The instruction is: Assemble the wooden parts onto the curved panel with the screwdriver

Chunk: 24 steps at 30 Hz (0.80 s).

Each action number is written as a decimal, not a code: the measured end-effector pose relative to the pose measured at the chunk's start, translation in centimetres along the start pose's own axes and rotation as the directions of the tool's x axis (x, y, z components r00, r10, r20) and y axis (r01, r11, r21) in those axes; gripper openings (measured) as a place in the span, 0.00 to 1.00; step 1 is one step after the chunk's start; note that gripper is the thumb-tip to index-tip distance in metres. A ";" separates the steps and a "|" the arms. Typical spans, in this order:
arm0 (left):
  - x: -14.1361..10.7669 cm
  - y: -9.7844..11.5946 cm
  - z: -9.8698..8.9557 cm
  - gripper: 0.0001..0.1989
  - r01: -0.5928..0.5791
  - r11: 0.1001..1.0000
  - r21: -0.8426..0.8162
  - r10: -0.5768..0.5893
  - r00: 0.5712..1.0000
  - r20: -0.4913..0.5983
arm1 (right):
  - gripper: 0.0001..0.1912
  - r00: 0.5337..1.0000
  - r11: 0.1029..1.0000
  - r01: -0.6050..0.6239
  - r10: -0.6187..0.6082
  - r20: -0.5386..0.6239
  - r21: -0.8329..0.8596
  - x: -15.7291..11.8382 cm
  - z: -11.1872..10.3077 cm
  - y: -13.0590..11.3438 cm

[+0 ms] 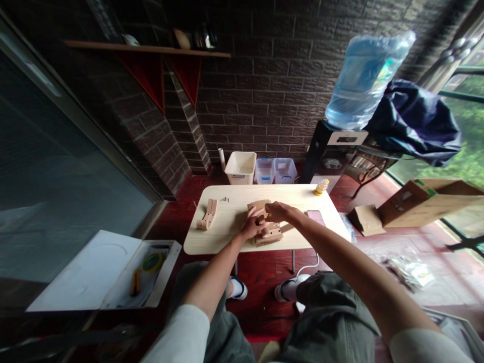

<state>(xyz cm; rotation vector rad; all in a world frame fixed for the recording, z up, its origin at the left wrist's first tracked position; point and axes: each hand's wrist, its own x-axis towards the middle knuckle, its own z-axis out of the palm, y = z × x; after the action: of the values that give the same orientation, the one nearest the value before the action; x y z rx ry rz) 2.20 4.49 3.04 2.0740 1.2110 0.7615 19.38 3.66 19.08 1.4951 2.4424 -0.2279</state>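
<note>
Over the middle of the table my right hand (278, 212) is closed in a fist around something mostly hidden; a small yellowish bit shows below it. Just left of it, my left hand (252, 224) curls its fingers around a brown wooden piece (261, 220), close under the right fist. A wooden assembly (270, 235) with dark holes lies beneath and in front of both hands, partly covered by them. Behind the hands is a flat brown piece (257, 204). Apart at the left lies a curved wooden part (207, 216) with dark holes.
Small metal pieces, apparently screws (225, 199), lie on the pale table (227, 244). A phone (315, 217) and a yellow-based bottle (321, 187) are on its right side. An open white case (151, 301) stands left, bins (241, 166) behind, a cardboard box (412, 206) right.
</note>
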 end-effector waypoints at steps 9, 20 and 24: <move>0.0 0.6 -0.4 0.30 0.029 1.000 -0.010 -0.029 1.000 0.003 | 0.19 0.997 0.998 0.051 -0.053 -0.054 -0.034 0.1 1.3 0.3; -0.6 1.8 -0.6 0.30 0.059 0.998 -0.031 -0.061 0.996 -0.067 | 0.20 0.999 0.998 -0.043 0.042 -0.027 -0.040 1.1 1.4 0.0; -0.9 2.2 -0.6 0.30 0.109 0.993 -0.035 -0.111 0.991 -0.080 | 0.17 1.000 0.999 -0.011 0.011 -0.008 -0.053 0.7 0.5 0.3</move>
<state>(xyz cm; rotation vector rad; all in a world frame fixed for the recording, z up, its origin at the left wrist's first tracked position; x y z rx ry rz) 2.57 2.96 4.87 1.9507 1.3389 0.8148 19.36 4.27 18.37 1.4898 2.4261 -0.1537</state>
